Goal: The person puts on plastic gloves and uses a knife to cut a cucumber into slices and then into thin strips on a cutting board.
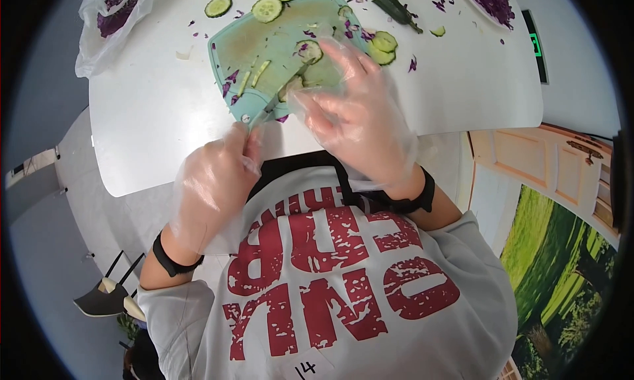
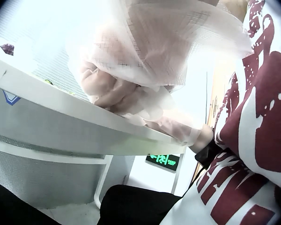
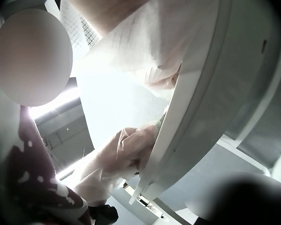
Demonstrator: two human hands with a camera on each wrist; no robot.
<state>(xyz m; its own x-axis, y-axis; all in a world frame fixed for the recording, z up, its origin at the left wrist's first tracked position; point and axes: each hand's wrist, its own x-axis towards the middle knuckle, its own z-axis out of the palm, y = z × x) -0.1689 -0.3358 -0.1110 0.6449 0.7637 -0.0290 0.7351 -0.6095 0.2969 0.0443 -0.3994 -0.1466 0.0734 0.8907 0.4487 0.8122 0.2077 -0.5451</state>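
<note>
My left hand [image 1: 214,178], in a clear plastic glove, grips a knife [image 1: 276,98] near the board's front corner; its fingers cover the handle. The blade points away and to the right over the mint-green cutting board [image 1: 238,46]. Beside the blade lies a cucumber slice [image 1: 309,51] with purple shreds stuck on it. My gloved right hand [image 1: 360,109] is over the board's right side, fingers spread and loosely bent, fingertips right at the slices and the blade. Both gloved hands show at the table edge in the left wrist view; the knife is hidden there.
Thin cucumber strips [image 1: 261,73] and purple cabbage shreds lie on the board. Around it are cucumber slices [image 1: 218,6], a dark green cucumber end [image 1: 394,11], a plate of shredded purple cabbage [image 1: 492,3] and a plastic bag [image 1: 99,43] with cabbage. The white table [image 1: 152,122] ends close before me.
</note>
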